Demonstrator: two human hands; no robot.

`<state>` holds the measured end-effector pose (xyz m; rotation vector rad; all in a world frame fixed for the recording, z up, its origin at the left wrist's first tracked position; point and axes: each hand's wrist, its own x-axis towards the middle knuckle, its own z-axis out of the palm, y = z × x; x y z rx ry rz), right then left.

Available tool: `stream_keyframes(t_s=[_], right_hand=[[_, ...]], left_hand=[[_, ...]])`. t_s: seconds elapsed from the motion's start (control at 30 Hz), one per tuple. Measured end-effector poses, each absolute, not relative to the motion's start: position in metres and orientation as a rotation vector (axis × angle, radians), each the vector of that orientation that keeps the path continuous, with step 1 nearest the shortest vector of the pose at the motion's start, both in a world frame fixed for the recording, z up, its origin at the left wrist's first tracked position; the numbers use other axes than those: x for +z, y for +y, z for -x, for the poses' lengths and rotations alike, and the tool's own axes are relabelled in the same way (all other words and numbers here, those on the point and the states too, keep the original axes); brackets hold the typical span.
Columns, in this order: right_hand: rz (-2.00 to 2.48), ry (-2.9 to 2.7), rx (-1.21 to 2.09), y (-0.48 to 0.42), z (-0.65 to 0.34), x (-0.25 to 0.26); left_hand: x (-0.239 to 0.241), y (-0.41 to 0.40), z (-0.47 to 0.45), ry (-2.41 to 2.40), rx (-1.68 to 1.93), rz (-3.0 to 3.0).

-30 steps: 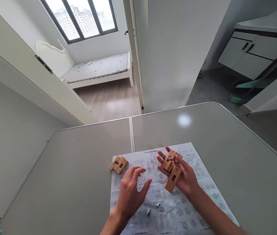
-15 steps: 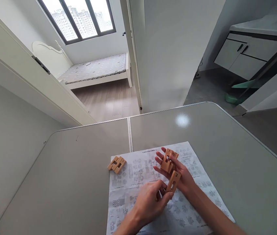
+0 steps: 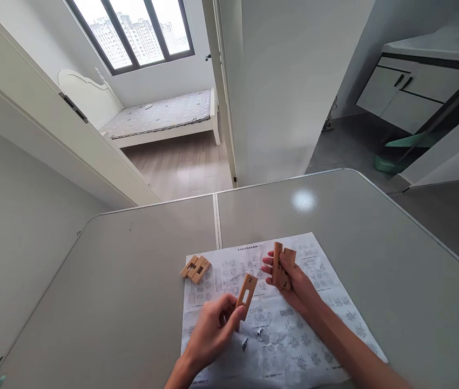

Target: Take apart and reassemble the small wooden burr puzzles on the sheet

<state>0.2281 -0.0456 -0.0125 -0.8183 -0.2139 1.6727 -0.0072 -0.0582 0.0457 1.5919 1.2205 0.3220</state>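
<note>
- A grey table [image 3: 103, 292] is crossed by a pale seam; beyond its far edge, a bed [image 3: 160, 114] with a patterned mattress can be seen through a doorway, below a window [image 3: 132, 35].
- A white cabinet [image 3: 403, 94] with dark handles is seen at the upper right.
- A creased sheet of paper [image 3: 278, 367], printed with rows of small diagrams, is laid flat on the near part of the table.
- The right hand [image 3: 296, 283] is raised over the sheet's right half; wooden blocks [image 3: 288, 273], at least two, are gripped between thumb and fingers, with some fingertips spread out behind them.
- The left hand [image 3: 213, 324] is held over the sheet's left half, apart from the right, with its fingers curled.
- A cluster of joined wooden pieces [image 3: 195, 269] is set at the sheet's far left corner, untouched by either hand.
- A slotted block marked 2 [image 3: 249, 283] is pinched at its lower end by the left hand and tilted, its numbered end uppermost.
- Two small silvery scraps [image 3: 244, 344] are scattered on the paper, just beside the left hand.
</note>
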Motion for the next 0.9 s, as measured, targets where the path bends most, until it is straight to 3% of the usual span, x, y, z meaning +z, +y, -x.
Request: stream_keyframes(t_s=[0.33, 0.67, 0.9], right_hand=[[0.797, -0.765, 1.940, -0.054, -0.223, -0.006], [1.048, -1.404, 1.419, -0.066, -0.212, -0.011], [1.054, -1.515, 1.162, -0.079, -0.197, -0.014]], left_hand=[[0.035, -0.055, 0.006, 1.297, 0.647, -1.373], [0.040, -0.056, -0.016, 1.316, 0.879, -1.229], [0.035, -0.060, -0.046, 1.456, 0.931, -1.338]])
